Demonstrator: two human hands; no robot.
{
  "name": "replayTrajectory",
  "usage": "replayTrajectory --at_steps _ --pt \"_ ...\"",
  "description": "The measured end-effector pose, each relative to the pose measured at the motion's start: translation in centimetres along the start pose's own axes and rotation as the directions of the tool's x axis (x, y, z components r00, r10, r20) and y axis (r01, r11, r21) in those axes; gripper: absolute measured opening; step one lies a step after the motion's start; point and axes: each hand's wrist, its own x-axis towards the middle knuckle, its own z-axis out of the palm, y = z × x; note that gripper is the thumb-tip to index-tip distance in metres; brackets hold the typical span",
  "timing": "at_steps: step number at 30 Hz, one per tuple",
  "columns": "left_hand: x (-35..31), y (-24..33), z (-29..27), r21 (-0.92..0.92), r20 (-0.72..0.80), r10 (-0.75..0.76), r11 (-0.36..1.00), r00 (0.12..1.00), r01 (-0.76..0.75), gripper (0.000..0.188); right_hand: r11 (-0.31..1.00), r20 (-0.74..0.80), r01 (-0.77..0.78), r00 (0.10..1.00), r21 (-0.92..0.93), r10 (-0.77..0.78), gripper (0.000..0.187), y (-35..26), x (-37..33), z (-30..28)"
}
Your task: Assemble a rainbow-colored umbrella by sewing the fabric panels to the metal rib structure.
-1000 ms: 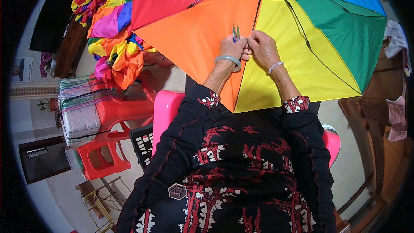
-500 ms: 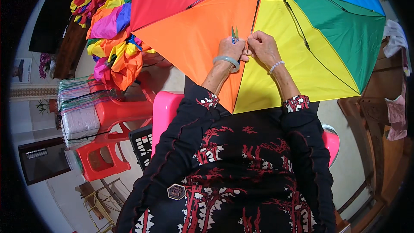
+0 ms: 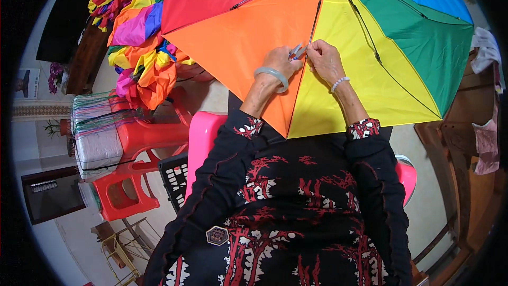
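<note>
An umbrella (image 3: 238, 42) with red, orange, yellow, green and blue panels lies spread before me, its black ribs (image 3: 360, 18) facing up. My left hand (image 3: 280, 62), with a pale bangle at the wrist, is closed around small thread snips (image 3: 297, 51). The blades point right, at the rib along the seam between the orange and yellow panels. Just right of that seam, my right hand (image 3: 324, 59) is pinched close to the rib. Whatever its fingertips hold is too small to make out.
Bundles of colourful umbrella fabric (image 3: 140, 37) are heaped at the far left. Below them, threads lie over a wrapped white package (image 3: 95, 137) beside red plastic stools (image 3: 124, 196). A pink chair (image 3: 203, 132) shows beside me, with a black compartment tray (image 3: 174, 180) to its left. Wooden furniture (image 3: 465, 148) stands right.
The snips in my left hand have swung from pointing away to pointing right, toward the rib. My left hand has shifted slightly left, and my right hand stays pinched by the seam.
</note>
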Motion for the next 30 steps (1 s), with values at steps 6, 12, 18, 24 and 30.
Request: replayTrajectory --at_steps 6,12,18,24,30 --pt "-0.2 -0.2 0.1 0.072 -0.051 0.018 0.997 0.999 -0.014 0.033 0.999 -0.002 -0.024 1.0 0.045 0.024 0.02 -0.2 0.0 -0.1" --pt "0.1 -0.7 0.2 0.051 -0.059 -0.015 0.999 0.998 0.018 0.033 0.998 0.014 -0.032 0.999 0.054 0.031 0.02 -0.4 -0.1 -0.1" --pt "0.1 -0.3 0.2 0.047 -0.053 -0.053 0.997 0.997 0.056 0.032 1.0 0.035 0.014 0.999 -0.006 -0.014 0.021 -0.3 -0.2 0.0" --pt "0.7 -0.8 2.3 0.05 -0.187 0.047 0.998 0.981 -0.038 0.025 0.992 0.044 0.082 0.996 -0.099 -0.078 0.021 0.7 0.4 0.1" --pt "1.9 -1.6 2.8 0.036 -0.329 0.126 0.992 0.936 -0.121 0.019 0.972 0.015 -0.068 0.998 0.227 0.066 0.015 -1.2 -0.3 0.1"
